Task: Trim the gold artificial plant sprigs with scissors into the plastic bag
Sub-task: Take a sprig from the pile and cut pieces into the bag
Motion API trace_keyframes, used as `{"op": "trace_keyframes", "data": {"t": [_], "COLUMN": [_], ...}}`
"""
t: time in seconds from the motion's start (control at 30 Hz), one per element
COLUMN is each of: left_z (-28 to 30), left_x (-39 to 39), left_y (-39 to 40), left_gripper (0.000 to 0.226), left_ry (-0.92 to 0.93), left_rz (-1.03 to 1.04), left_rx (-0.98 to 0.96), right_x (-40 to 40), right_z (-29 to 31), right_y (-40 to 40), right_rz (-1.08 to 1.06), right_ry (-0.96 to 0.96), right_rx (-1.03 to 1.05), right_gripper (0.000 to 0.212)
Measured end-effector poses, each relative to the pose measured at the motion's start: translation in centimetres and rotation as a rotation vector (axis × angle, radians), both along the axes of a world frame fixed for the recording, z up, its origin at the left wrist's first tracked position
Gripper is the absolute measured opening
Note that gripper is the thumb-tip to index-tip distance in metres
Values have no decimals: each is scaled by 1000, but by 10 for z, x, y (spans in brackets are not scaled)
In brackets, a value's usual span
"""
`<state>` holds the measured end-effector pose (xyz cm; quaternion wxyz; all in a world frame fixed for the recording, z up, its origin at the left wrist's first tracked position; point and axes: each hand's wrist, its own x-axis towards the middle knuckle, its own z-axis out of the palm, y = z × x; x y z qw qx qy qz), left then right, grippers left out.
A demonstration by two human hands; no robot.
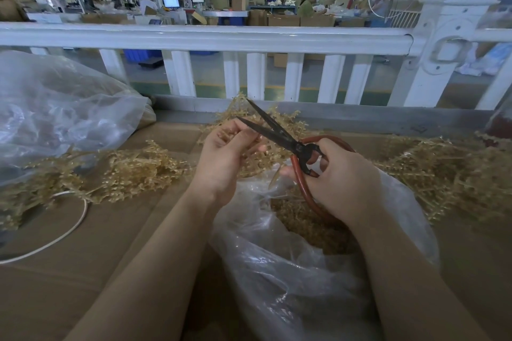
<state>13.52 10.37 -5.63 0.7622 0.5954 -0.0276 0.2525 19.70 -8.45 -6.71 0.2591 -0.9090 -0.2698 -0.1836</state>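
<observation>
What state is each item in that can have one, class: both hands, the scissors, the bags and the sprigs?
Left hand: pinching a gold sprig.
Right hand: gripping the scissors' red handles.
Scissors: blades open, at the sprig.
Plastic bag: mouth open, gold trimmings inside.
Second bag: lying at left, crumpled.
Loose sprigs: heaped on the table.
</observation>
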Motion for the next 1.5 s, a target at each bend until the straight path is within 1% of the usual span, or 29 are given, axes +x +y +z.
{"op": "trace_keyframes", "data": {"t": [0.1, 0.17, 0.23, 0.4, 0.57, 0.67, 0.73, 0.83, 0.87, 1.1, 1.23, 1.33, 1.5], "left_z": [0, 0, 0, 1, 3, 2, 2, 2, 3, 3, 4, 6, 8], "left_x": [1, 1, 2, 0, -2, -1, 0, 0, 0, 0, -1, -2, -3], "left_y": [1, 0, -1, -4, -6, -7, -10, -14, -15, -16, -17, -16, -17], "left_gripper": [13, 8, 6, 18, 18, 15, 16, 22, 22, 18, 20, 20, 20], "left_ry": [14, 13, 0, -21, -19, 6, 13, -4, -8, -22, -35, -35, -27], "left_rz": [11, 24, 33, 51, 51, 75, 72, 43, 34, -2, -35, -38, -42], "left_rx": [24, 73, 106, 147, 183, 163, 137, 116, 112, 78, 52, 53, 49], "right_x": [0, -1, 0, 2, 2, 1, 0, -1, -2, -1, -2, -2, -1], "right_z": [-1, 0, 1, 1, 1, 1, 1, 1, 1, 0, 1, 2, 1], "right_y": [0, 0, 0, 1, 2, 2, 2, 3, 3, 3, 2, 2, 3], "right_rz": [5, -4, -14, -46, -58, -41, -34, -38, -36, 2, 26, 43, 30], "right_ry": [-6, -31, -45, -64, -87, -67, -66, -50, -43, -29, 12, 4, 19], "right_rx": [31, 52, 48, -14, -13, -14, -13, 8, 18, 44, 73, 95, 107], "right_gripper": [56, 64, 65, 68, 62, 55, 58, 71, 72, 65, 69, 72, 67]}}
